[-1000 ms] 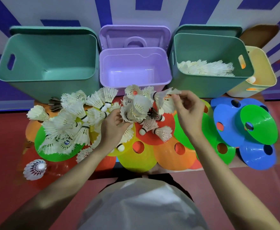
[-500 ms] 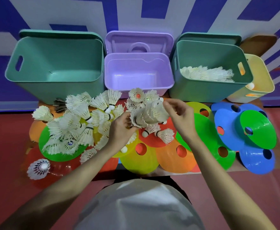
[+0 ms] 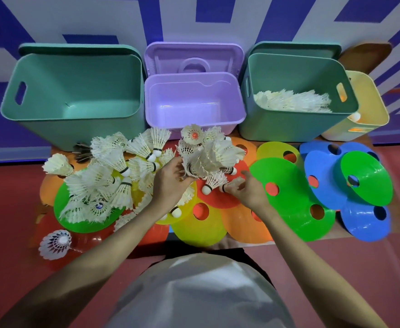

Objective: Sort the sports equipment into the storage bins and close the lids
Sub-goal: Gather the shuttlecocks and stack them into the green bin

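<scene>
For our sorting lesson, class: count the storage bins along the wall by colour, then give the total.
Teal bins: 2, left and right
Purple bin: 1
Yellow bin: 1
Total: 4

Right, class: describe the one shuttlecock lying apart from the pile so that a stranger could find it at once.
Start at the large empty teal bin at the back left, then come straight down past the heap of feather shuttlecocks on the green disc. Alone on the red floor lies the lone shuttlecock; unlike its cream feathered neighbours, its skirt is white mesh with dark markings.
</scene>
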{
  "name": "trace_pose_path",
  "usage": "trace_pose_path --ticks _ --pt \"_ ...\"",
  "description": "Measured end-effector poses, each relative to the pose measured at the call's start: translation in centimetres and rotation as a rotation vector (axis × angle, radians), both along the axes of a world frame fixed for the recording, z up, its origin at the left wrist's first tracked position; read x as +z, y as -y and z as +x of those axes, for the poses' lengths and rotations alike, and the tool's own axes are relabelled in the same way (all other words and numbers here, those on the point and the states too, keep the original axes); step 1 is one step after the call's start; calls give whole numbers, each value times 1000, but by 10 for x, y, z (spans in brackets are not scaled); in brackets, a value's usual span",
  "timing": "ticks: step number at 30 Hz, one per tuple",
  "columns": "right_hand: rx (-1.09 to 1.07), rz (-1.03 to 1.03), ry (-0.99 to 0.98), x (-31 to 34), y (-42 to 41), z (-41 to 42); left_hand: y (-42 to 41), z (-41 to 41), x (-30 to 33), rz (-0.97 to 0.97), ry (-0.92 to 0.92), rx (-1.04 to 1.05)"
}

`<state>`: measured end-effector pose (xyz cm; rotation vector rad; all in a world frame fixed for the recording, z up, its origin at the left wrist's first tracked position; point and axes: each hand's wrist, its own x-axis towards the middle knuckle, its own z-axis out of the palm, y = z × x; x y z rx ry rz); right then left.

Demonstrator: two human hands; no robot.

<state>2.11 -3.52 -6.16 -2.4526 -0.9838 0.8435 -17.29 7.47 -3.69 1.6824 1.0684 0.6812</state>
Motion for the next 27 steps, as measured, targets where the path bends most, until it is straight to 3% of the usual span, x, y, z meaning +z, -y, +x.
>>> trace_pose_path --ticks 8,12,16,22,27 --pt "-53 129 162 21 0 16 -8 19 5 48 -94 -29" --pt "-262 461 358 68 9 38 -17 40 15 182 -172 -50" --pt "-389 937 266 109 8 66 -26 72 31 297 -236 -82" --pt "-249 1008 236 129 -3 110 -41 129 53 348 -244 -91" --pt "-391 1175 232 133 -7 150 -50 176 67 324 -178 -70"
